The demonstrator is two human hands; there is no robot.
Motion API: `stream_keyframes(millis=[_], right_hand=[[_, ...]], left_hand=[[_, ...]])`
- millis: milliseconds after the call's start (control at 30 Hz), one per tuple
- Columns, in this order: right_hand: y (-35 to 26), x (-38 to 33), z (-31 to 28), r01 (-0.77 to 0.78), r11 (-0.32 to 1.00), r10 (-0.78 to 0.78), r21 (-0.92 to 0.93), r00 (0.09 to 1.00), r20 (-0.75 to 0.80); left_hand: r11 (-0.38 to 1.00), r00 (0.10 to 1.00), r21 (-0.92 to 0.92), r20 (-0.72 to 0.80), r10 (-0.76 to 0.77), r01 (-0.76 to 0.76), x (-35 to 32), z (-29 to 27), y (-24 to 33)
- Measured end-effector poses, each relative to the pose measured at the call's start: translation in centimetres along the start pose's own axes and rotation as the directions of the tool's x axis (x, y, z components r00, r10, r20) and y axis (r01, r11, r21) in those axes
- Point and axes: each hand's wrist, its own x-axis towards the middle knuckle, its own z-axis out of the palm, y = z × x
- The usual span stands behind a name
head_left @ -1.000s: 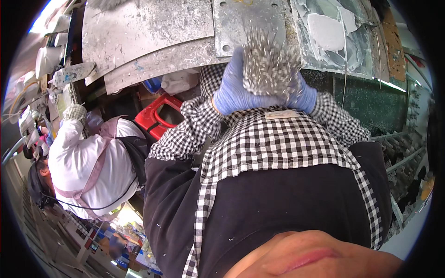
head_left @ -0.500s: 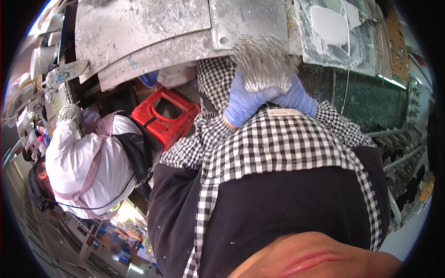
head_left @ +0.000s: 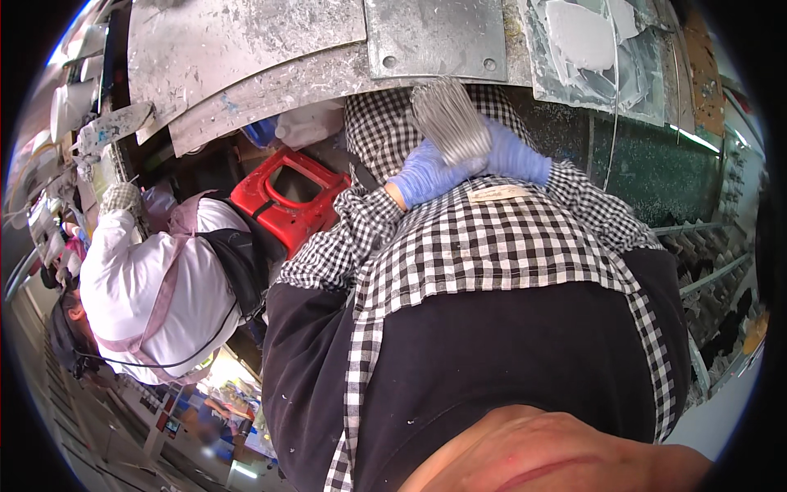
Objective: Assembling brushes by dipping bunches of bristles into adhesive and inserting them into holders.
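A bundle of thin silver-grey strips (head_left: 449, 119), fanned a little at its far end, stands close in front of my checked apron. I grip its near end from both sides. My left hand (head_left: 428, 174), in a blue knitted glove, is closed round the lower left of the bundle. On the other side my right hand (head_left: 515, 153), gloved alike, presses against it with its fingers partly hidden behind the strips. Just beyond the bundle lies a grey metal plate (head_left: 434, 33) with holes at its near corners, on the worktable.
A scuffed worktable (head_left: 246, 70) runs across the far side. At its right lies a glass sheet (head_left: 643, 90) with white paste. A red plastic stool (head_left: 283, 197) stands left of me. A co-worker in white (head_left: 164, 295) sits further left. Metal racks (head_left: 713, 262) stand at the right.
The strips were smeared by motion and spread wider; now they look sharper and narrower, more upright. My left hand has shifted slightly away from my body. The co-worker has hardly moved.
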Motion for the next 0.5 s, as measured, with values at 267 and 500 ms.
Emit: stream_keyframes(millis=[267, 500], right_hand=[[-3.3, 0.7, -1.2, -0.129, 0.992, 0.129, -0.014, 0.967, 0.218], [-5.0, 0.3, -2.2, 0.318, 0.937, -0.311, 0.146, 0.948, -0.069]], left_hand=[[0.677, 0.813, -0.458, -0.411, 0.413, -0.576, -0.3, -4.0, -0.4], [0.76, 0.777, -0.187, -0.257, 0.574, -0.623, 2.0, -2.6, 4.9]])
